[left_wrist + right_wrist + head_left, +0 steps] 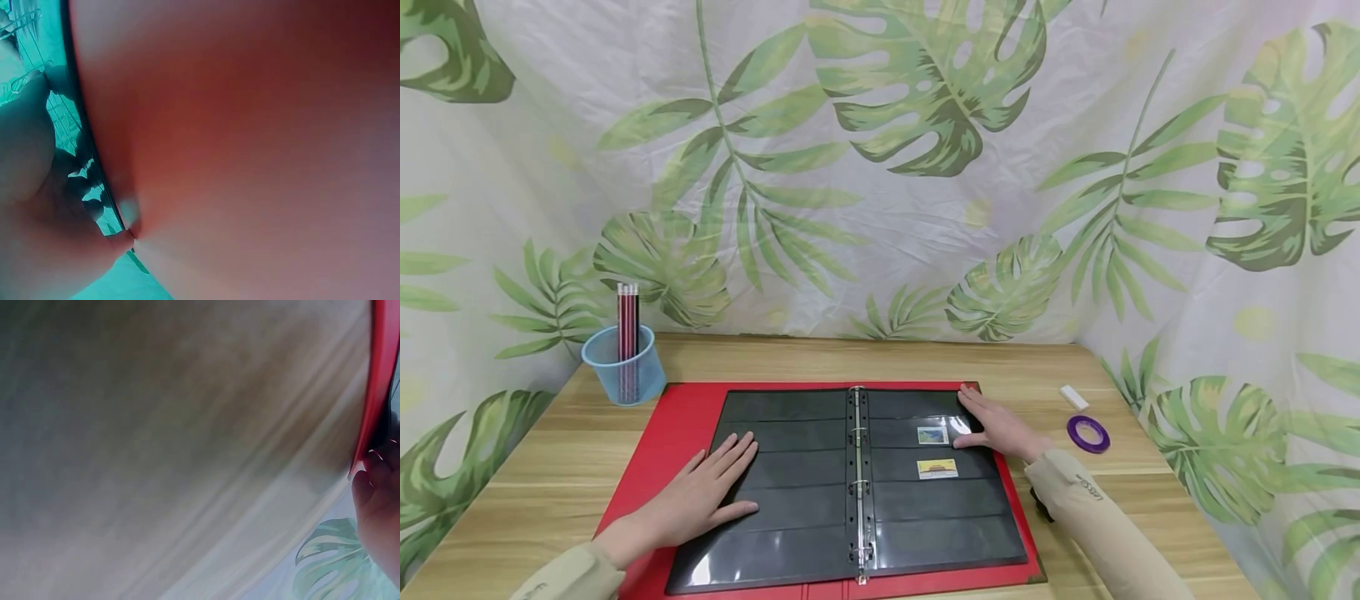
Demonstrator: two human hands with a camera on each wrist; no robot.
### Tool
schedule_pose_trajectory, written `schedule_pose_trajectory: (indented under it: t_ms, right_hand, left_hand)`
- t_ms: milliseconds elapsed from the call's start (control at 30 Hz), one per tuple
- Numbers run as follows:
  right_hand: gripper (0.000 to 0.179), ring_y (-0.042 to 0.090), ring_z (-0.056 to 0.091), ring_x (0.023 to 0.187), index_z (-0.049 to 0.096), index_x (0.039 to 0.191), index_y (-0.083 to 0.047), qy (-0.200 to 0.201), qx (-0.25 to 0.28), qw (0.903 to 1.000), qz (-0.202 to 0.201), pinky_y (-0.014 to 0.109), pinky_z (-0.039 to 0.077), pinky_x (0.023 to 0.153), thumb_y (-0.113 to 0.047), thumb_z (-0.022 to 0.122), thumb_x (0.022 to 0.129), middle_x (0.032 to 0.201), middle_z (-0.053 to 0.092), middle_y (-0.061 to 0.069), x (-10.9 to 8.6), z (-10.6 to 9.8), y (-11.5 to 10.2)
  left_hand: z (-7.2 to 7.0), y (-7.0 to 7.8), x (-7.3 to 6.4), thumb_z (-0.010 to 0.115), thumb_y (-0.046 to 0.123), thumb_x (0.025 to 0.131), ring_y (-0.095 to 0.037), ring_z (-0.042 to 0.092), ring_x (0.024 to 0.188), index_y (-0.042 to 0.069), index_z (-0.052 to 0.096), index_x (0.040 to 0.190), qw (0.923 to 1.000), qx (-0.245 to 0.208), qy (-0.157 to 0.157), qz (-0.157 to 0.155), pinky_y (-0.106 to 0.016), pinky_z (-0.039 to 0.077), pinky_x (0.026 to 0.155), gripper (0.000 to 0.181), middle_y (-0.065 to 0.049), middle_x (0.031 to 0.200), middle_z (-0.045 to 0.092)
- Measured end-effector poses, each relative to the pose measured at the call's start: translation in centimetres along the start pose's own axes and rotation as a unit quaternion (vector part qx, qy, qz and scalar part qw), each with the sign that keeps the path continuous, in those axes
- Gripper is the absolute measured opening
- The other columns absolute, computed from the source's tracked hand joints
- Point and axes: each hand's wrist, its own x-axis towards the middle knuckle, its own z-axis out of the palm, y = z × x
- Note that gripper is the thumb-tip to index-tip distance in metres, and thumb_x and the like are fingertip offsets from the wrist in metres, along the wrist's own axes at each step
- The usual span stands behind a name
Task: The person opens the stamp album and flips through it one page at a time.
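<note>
A red ring binder (688, 417) lies spread on the table, showing black stock pages (797, 467) with clear strip pockets on both sides of its metal rings (860, 483). Two postage stamps sit in the right page: a blue-green one (932, 436) and, a row lower, a yellow one (937, 469). My left hand (703, 492) rests on the outer part of the left page, fingers extended and thumb apart. At the right page's upper outer corner, my right hand (1000, 427) touches the page with fingers extended. The right wrist view catches only part of that hand (381, 506) beside the red cover edge.
A light-blue basket (598, 354) holding several dark red and black pencils (628, 325) stands at the back left. To the right of the binder lie a white eraser-like block (1074, 397) and a purple tape roll (1088, 434). Leaf-printed cloth (910, 208) hangs behind the wooden table (520, 483).
</note>
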Motion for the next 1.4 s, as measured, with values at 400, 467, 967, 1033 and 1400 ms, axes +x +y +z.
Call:
schedule_pose_trajectory:
  t_ms: [400,467,967,1033,1400]
  right_hand:
    - [0.092,0.039,0.043,0.140,0.043,0.148,-0.001,0.040,0.009,0.9991,0.002,0.053,0.040,0.112,-0.053,0.076,0.079,0.154,0.042,0.020,-0.1,0.1,-0.6]
    - [0.090,0.035,0.051,0.127,0.048,0.145,-0.001,0.060,-0.008,0.9981,-0.005,0.048,0.047,0.103,-0.052,0.078,0.077,0.141,0.050,0.020,-0.1,0.1,-0.8]
    - [0.080,0.017,0.044,0.081,0.055,0.134,0.010,0.134,0.021,0.9900,0.037,0.028,0.040,0.070,-0.034,0.086,0.075,0.105,0.047,0.017,-0.2,-0.5,-1.8]
    - [0.079,0.017,0.046,0.079,0.052,0.135,0.012,0.157,0.036,0.9859,0.047,0.029,0.042,0.072,-0.028,0.086,0.076,0.105,0.050,0.019,-0.2,-0.9,-1.9]
    - [0.045,0.034,0.073,0.079,0.055,0.128,0.016,0.150,0.165,0.9698,0.097,0.037,0.060,0.065,-0.006,0.067,0.091,0.104,0.070,0.033,-0.1,-4.9,-3.0]
  left_hand:
    - [-0.1,0.0,0.1,0.056,0.066,0.089,-0.042,0.036,0.145,0.007,0.041,0.151,0.9999,0.006,-0.008,-0.004,-0.068,0.033,0.109,0.087,-0.014,0.159,0.037]
    - [-0.2,0.0,0.1,0.055,0.067,0.089,-0.042,0.035,0.145,0.007,0.040,0.151,0.9999,0.004,-0.012,-0.005,-0.069,0.033,0.109,0.087,-0.014,0.160,0.036]
    - [-0.1,0.0,0.3,0.056,0.067,0.089,-0.044,0.034,0.145,0.006,0.041,0.151,0.9998,-0.006,-0.021,-0.004,-0.070,0.032,0.109,0.088,-0.015,0.159,0.036]
    - [-0.2,0.1,0.3,0.056,0.067,0.088,-0.044,0.034,0.145,0.006,0.041,0.151,0.9997,-0.008,-0.021,-0.006,-0.070,0.032,0.109,0.089,-0.015,0.159,0.036]
    - [0.1,-0.2,0.1,0.057,0.067,0.088,-0.044,0.034,0.146,0.006,0.041,0.151,0.9996,-0.021,-0.018,-0.007,-0.070,0.031,0.109,0.090,-0.016,0.160,0.036]
